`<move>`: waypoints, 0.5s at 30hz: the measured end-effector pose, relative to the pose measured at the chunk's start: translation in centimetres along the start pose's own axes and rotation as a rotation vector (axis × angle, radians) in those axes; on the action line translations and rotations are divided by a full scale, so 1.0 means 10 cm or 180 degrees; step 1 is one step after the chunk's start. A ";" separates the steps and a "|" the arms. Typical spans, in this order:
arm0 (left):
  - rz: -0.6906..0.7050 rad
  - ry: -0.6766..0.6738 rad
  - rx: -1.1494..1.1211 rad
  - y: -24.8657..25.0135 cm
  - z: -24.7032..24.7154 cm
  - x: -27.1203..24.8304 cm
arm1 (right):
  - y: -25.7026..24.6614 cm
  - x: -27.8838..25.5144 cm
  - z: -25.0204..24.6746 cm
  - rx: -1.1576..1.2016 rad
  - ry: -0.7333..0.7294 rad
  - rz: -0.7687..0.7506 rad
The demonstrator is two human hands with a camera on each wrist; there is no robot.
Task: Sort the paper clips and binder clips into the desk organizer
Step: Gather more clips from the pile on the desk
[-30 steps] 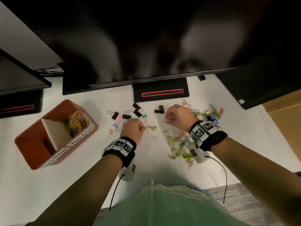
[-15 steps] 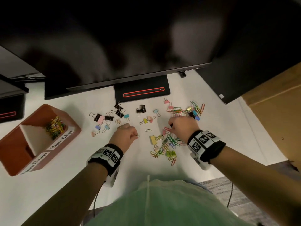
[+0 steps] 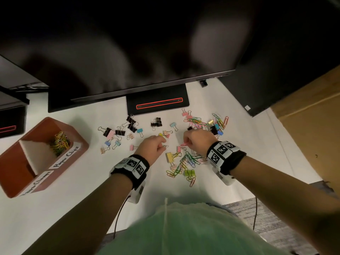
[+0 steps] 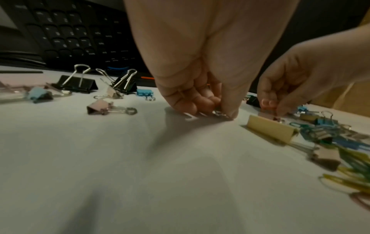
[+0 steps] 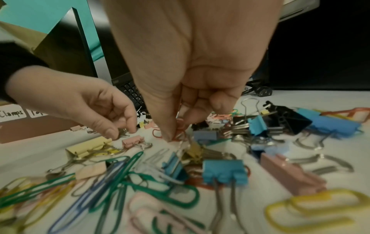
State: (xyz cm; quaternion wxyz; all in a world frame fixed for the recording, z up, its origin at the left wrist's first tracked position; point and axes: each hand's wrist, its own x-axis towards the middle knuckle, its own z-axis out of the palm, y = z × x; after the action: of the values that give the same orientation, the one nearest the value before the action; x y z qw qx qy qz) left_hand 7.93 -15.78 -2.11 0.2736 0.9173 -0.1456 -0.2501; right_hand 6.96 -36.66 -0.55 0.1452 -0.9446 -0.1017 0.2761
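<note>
A small silver paper clip [image 3: 165, 146] lay near the middle of the white desk [image 3: 55, 208], pinched against the surface between the thumb and curled fingertips of the left hand [image 3: 152, 147]. Just beside it, the right hand [image 3: 197, 142] pinched a red paper clip [image 3: 183, 144] between thumb and forefinger, right at the desk surface.

Below the right hand a tangle of coloured paper clips [image 3: 184, 165] lay mixed with a yellow binder clip [image 3: 169, 157] and a pale green one. A second heap of clips [image 3: 207, 123] sat toward the far right of the desk, near the monitor stand [image 3: 157, 100]. Black and pastel binder clips [image 3: 119, 132] were scattered left of the hands.

The brown desk organizer [image 3: 11, 172] stood at the left edge, well apart from both hands. Its far compartment, labelled "Paper Clips", held a pile of coloured paper clips [image 3: 59, 142]; what the near compartment held could not be made out.
</note>
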 end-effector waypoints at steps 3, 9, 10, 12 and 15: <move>0.0052 -0.0061 0.0156 0.03 0.02 0.05 | 0.06 -0.06 -0.06 0.0179 0.0042 -0.0082; 0.0142 0.0023 0.0265 -0.01 0.08 0.08 | 0.14 -0.38 -0.08 0.0428 -0.0229 -0.0185; 0.0171 0.0026 0.0336 -0.02 0.09 0.08 | 0.13 -0.42 -0.04 0.0407 -0.0266 -0.0163; 0.0175 0.0010 0.0462 -0.03 0.09 0.05 | 0.10 -0.49 0.05 0.0348 -0.0293 -0.0084; 0.0038 -0.0003 0.0387 -0.04 0.06 0.03 | 0.02 -0.51 0.19 0.0222 -0.0238 0.0051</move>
State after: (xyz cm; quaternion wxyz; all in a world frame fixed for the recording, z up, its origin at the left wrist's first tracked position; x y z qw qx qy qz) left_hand 7.85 -15.85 -2.89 0.2188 0.9312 -0.1661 -0.2396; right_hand 1.73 -37.86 0.34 0.1719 -0.9288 -0.0899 0.3158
